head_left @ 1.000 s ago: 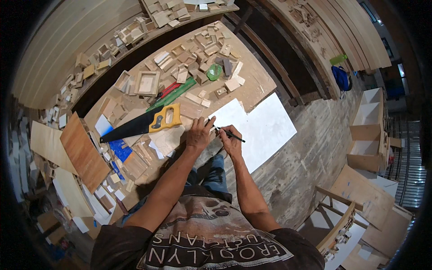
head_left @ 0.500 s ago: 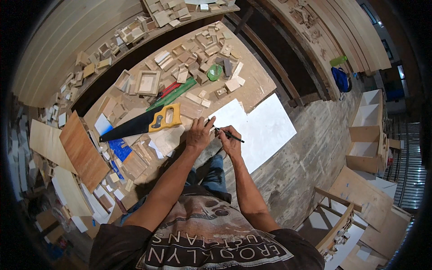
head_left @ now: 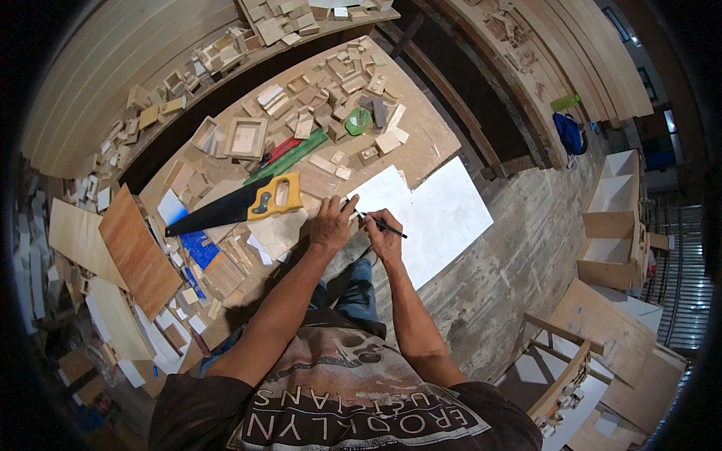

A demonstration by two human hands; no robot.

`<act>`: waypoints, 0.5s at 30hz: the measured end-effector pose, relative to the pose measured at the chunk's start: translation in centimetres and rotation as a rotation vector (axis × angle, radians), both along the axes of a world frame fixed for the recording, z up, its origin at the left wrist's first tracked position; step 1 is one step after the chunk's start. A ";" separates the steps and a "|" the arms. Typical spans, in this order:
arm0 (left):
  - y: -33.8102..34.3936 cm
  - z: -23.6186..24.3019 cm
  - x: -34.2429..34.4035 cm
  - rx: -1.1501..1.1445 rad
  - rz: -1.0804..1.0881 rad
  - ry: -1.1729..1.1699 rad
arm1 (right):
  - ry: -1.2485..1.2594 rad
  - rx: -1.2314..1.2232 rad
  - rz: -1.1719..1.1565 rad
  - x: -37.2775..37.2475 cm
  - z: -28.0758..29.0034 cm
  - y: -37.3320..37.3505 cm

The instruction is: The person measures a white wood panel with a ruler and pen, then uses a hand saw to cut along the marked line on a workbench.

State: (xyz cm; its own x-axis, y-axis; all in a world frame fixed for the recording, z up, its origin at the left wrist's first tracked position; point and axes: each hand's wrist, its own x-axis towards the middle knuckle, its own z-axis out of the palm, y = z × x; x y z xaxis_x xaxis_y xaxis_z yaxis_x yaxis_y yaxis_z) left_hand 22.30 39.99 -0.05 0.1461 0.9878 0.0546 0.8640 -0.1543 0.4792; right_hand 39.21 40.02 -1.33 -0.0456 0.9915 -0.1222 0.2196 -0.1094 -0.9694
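Observation:
A white board with a stepped notch along its far edge lies partly on the worktable and juts past its right side. My right hand pinches a black pen, its tip pointing left toward my other hand. At the board's near left corner is my left hand, fingers bent together around something small and dark that I cannot make out. Just left of it rests a handsaw with a yellow handle and dark blade. Between the hands, the pen's tip is too small to see clearly.
Wooden offcuts and small frames crowd the worktable, with a green strip and a green tape roll among them. Plywood panels lean at left. White-lined cabinets stand on the concrete floor at right.
Both hands keep nearly the same place and grip. The pen and the board show hardly any shift.

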 end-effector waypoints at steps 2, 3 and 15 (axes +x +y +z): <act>0.0 0.1 0.0 0.016 0.002 -0.004 | -0.012 0.000 0.000 -0.1 0.0 0.0; 0.0 0.2 0.0 0.027 0.006 -0.002 | -0.011 -0.006 -0.004 -0.1 0.3 0.0; -0.1 0.5 0.0 0.036 0.001 0.010 | -0.049 0.077 -0.389 4.2 4.7 -1.7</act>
